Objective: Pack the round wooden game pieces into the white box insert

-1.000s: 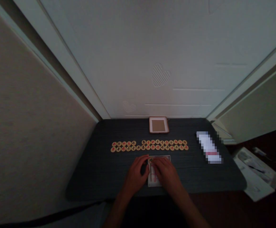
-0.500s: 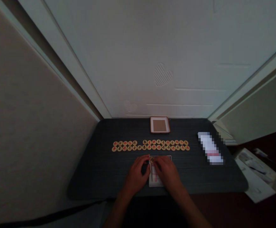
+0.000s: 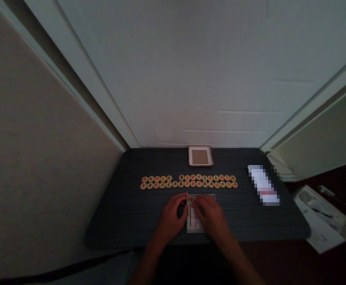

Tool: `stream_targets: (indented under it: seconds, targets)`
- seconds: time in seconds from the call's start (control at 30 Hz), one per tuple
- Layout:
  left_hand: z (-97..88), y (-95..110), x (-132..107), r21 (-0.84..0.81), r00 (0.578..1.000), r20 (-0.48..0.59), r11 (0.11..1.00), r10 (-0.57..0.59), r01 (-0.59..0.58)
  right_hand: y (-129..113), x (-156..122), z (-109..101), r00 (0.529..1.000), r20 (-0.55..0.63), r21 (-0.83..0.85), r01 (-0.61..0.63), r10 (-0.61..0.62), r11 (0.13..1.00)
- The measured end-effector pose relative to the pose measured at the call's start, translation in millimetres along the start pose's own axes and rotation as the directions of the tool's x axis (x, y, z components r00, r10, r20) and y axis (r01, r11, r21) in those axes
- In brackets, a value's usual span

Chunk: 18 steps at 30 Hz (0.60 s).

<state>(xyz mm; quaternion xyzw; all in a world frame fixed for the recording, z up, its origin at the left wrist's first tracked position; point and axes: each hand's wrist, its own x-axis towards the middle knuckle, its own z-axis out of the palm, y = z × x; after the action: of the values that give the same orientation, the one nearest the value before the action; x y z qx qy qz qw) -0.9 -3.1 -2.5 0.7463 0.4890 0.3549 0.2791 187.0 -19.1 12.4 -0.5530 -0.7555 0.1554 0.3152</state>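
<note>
My left hand (image 3: 174,213) curls around the upper left corner of a shallow white box (image 3: 201,229), with thumb and forefinger on its left side. Inside that corner lies a round wooden xiangqi piece (image 3: 190,200) with a dark character facing up. My right hand (image 3: 211,213) reaches over the box, its bent fingertips at the right edge of the piece. Red and dark lines show on the box floor; my right hand hides the rest. Just beyond stand two rows of xiangqi pieces (image 3: 187,184) with red and dark characters, the far row having a gap.
A brown-rimmed box lid (image 3: 200,165) lies at the back of the dark table (image 3: 125,221). A blurred-out bright phone-like object (image 3: 263,185) is at the right. White door and walls enclose the table; an open white box (image 3: 324,221) is beyond its right edge.
My right fingertips have drawn back slightly to the right, so more of the piece in the box corner shows. My left hand has stayed nearly still.
</note>
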Motion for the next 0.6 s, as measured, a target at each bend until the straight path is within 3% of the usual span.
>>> stream_targets:
  seconds: [0.17, 0.33, 0.47, 0.6]
  targets:
    - [-1.3, 2, 1, -0.010, 1.000, 0.001, 1.000, -0.013, 0.013, 9, -10, -12, 0.988, -0.150, 0.053, -0.021, 0.029, 0.998]
    - [-0.5, 3, 1, 0.004, 0.997, -0.002, 0.997, -0.080, 0.080, 28, -18, -23, 0.935, -0.320, 0.078, -0.133, 0.151, 0.988]
    - [2.2, 6, 8, 0.030, 0.992, -0.016, 0.992, -0.124, 0.124, 42, -25, -25, 0.906, -0.337, 0.119, -0.229, 0.256, 0.966]
    - [4.1, 12, 17, 0.092, 0.992, 0.000, 0.988, -0.124, 0.123, 47, -29, -23, 0.912, -0.304, 0.150, -0.238, 0.274, 0.960]
